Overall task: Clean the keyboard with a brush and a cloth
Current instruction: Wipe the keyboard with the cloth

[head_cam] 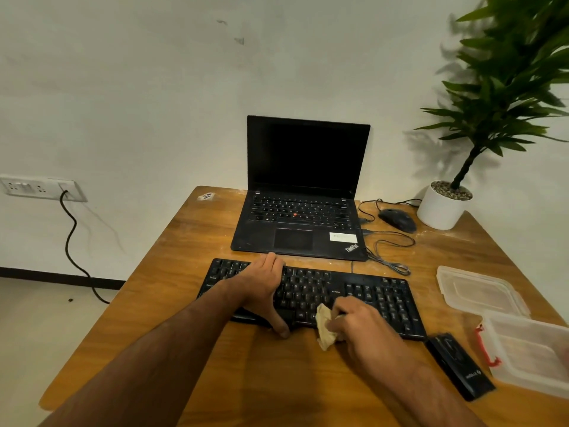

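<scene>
A black wired keyboard (378, 298) lies across the wooden table (172, 291), in front of a laptop. My left hand (261, 288) lies over the keyboard's left half, fingers reaching its far edge and thumb hooked over its near edge. My right hand (357, 318) grips a crumpled beige cloth (324, 326) at the keyboard's near edge, about the middle. No brush is plainly visible.
An open black laptop (303, 192) stands behind the keyboard. A black mouse (397, 219), loose cables (389, 257) and a potted plant (443, 204) are at the back right. A clear plastic lid (480, 291), a clear container (535, 352) and a flat black box (458, 365) sit on the right.
</scene>
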`<move>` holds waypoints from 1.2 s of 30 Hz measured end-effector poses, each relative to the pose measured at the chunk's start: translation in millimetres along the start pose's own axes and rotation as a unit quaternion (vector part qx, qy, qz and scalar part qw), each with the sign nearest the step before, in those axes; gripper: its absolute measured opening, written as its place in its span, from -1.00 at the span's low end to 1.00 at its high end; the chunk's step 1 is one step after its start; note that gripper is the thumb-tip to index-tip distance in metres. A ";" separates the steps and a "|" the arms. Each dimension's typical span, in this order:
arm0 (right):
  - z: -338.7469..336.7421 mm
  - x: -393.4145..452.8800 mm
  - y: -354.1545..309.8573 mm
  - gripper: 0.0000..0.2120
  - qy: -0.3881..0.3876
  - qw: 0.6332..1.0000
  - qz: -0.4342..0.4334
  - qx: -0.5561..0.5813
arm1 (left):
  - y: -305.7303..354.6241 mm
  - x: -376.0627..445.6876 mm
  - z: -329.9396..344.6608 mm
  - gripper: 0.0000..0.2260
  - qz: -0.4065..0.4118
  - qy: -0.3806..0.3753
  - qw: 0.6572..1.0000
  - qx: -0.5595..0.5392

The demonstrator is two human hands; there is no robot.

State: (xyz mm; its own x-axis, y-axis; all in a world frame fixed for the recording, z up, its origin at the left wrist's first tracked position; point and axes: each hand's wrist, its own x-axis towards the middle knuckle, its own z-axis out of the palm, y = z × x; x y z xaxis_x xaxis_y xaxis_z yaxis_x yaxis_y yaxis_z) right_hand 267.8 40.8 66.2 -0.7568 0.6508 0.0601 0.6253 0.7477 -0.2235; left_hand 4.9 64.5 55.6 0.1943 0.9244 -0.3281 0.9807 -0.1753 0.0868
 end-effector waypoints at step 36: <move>-9.2 63.8 -7.8 -0.77 0.055 0.968 0.243 0.019 | 46.1 19.3 -0.8 0.14 0.011 0.045 0.999 -0.006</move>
State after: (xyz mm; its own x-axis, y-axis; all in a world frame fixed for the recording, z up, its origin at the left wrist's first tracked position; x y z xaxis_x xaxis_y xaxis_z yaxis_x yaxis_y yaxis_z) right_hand 216.4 77.7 80.8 -0.3497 0.9359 0.0415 0.8934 0.3465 -0.2859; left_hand 53.7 74.5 54.0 0.2126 0.9474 -0.2394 0.9757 -0.1926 0.1043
